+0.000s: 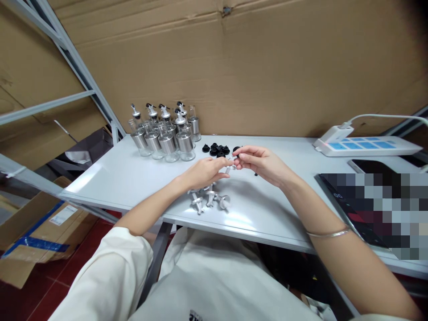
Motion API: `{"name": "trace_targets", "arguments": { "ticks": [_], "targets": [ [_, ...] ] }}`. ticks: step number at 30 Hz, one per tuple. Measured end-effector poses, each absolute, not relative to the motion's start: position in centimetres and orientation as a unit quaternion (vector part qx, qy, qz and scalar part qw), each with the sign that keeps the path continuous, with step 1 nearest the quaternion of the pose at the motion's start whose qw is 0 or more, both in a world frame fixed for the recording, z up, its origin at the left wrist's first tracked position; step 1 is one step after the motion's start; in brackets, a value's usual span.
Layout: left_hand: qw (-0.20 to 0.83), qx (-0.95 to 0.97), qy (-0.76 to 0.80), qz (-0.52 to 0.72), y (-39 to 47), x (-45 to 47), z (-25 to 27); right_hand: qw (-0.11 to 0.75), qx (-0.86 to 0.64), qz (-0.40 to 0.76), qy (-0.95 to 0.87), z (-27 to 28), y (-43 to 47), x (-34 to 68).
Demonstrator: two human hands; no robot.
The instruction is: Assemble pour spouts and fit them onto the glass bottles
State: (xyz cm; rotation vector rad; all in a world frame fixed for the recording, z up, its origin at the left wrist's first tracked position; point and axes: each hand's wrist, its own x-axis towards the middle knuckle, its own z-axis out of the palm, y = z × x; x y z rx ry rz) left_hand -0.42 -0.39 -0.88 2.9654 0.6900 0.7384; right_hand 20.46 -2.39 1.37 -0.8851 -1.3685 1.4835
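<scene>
My left hand (207,171) and my right hand (261,162) meet fingertip to fingertip over the middle of the table. A small silver pourer spout (230,169) shows at my left fingers, which are closed round it. Pinched in my right fingers is a black stopper (237,150), partly covered by them. Several black stoppers (214,150) lie in a group just behind my left hand. In front of it, near the table edge, are several loose silver pourer spouts (210,197), some partly under the hand.
Several glass oil bottles (169,145) with steel bands stand at the back left, some with pourers on. On the right are a white power strip (368,145) with a plugged-in charger, a phone (374,166) and a partly blurred-out tablet (337,196). A cardboard wall (250,71) closes the back.
</scene>
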Motion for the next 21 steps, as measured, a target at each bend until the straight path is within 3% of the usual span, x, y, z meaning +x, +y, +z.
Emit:
{"name": "trace_targets", "arguments": {
  "ticks": [21],
  "targets": [
    [-0.025,0.945,0.234,0.227,-0.27,-0.52,-0.85,0.417,-0.431,0.517,-0.611,1.38,-2.39,20.25]
  ]
}}
